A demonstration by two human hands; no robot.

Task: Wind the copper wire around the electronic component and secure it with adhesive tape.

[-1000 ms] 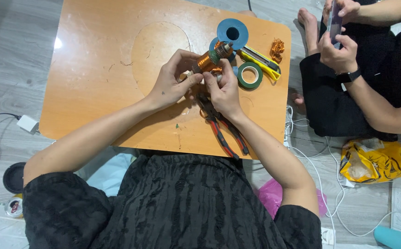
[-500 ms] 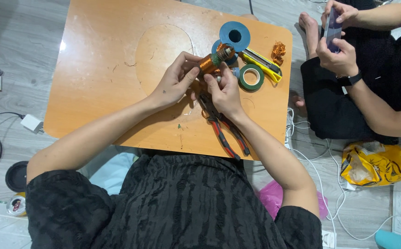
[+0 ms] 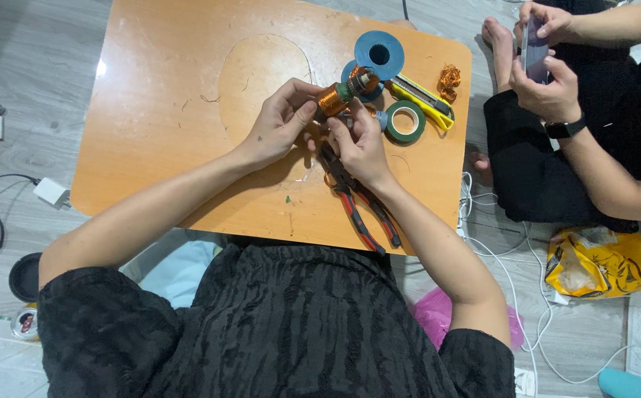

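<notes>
Both hands, left hand (image 3: 280,121) and right hand (image 3: 361,144), pinch the copper coil (image 3: 341,94) (long axis slanting up-right).

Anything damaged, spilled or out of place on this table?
A loose tangle of copper wire lies at the table's far right edge. The tabletop shows scratches and a paler oval patch. Small bits of debris lie near the pliers.

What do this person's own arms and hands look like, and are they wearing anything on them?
Both arms are bare from short black ribbed sleeves downward. No gloves, watch or rings show. The left hand bears a tiny dark mark on its back; the right hand looks unmarked.
</notes>
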